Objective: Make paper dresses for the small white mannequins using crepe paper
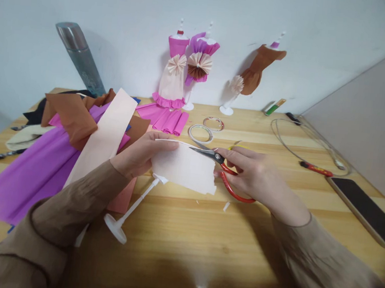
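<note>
Head view: a person in brown sleeves holds a white sheet (pixel 185 168) above a wooden table (pixel 153 259). The left hand (pixel 141 154) pinches the sheet at its upper left, thumb lying on the near face and fingers behind it. The right hand (pixel 246 172) is closed around the red handles of a pair of scissors (pixel 218 157); it is slightly blurred, so which fingers pass through the loops cannot be told. The blades point left along the sheet's upper edge, parted a little, one lying over the paper. The sheet's right side is ragged, and small white scraps (pixel 226 206) lie on the wood below it.

Under the left hand, a white stand (pixel 134 207) leans with its round base toward the person. To its left spreads a heap of material, with a purple sheet (pixel 34 175) and a pale strip (pixel 102 134) across it. Two tape rolls (pixel 198 140) lie beyond the scissors. Against the wall stand three dressed forms (pixel 173 78), in pink, purple and brown, and a bottle (pixel 81 56) at the left. A phone (pixel 366 210) lies at the right.
</note>
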Demonstrator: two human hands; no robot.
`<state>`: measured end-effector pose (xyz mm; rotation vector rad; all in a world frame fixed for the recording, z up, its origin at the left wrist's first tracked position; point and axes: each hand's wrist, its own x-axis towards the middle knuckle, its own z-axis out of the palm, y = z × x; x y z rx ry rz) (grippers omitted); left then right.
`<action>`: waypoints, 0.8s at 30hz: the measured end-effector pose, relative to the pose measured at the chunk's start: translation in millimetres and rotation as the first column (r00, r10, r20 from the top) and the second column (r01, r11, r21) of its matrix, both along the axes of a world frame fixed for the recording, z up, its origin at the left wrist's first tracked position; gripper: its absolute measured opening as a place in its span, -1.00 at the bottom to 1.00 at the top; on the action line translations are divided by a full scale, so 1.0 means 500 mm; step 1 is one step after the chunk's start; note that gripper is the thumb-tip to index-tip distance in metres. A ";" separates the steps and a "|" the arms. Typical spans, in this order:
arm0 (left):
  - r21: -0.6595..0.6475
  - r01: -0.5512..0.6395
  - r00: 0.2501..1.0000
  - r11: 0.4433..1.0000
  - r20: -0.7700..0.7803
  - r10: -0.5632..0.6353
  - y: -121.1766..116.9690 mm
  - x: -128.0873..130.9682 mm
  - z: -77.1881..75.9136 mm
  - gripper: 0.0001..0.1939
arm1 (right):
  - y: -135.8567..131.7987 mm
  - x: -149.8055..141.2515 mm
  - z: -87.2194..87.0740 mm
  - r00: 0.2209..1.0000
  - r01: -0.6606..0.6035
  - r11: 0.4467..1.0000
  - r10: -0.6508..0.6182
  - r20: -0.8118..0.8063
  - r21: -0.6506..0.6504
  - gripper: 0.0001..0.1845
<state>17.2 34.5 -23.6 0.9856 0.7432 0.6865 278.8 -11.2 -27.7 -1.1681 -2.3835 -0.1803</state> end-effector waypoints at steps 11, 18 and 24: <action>0.122 -0.057 0.992 0.991 -0.104 0.070 -0.004 -0.001 0.019 -0.75 | -0.002 0.003 0.005 0.998 -0.061 0.997 0.062 -0.033 0.049 -0.72; 0.198 -0.122 0.977 0.973 -0.149 0.153 -0.003 -0.005 0.020 -0.60 | -0.002 0.010 0.000 0.999 -0.036 0.999 0.036 -0.038 -0.007 -0.69; 0.220 -0.118 0.973 0.968 -0.166 0.157 -0.005 -0.006 0.025 -0.69 | 0.000 0.010 -0.001 0.997 -0.063 0.998 0.061 -0.055 -0.032 -0.70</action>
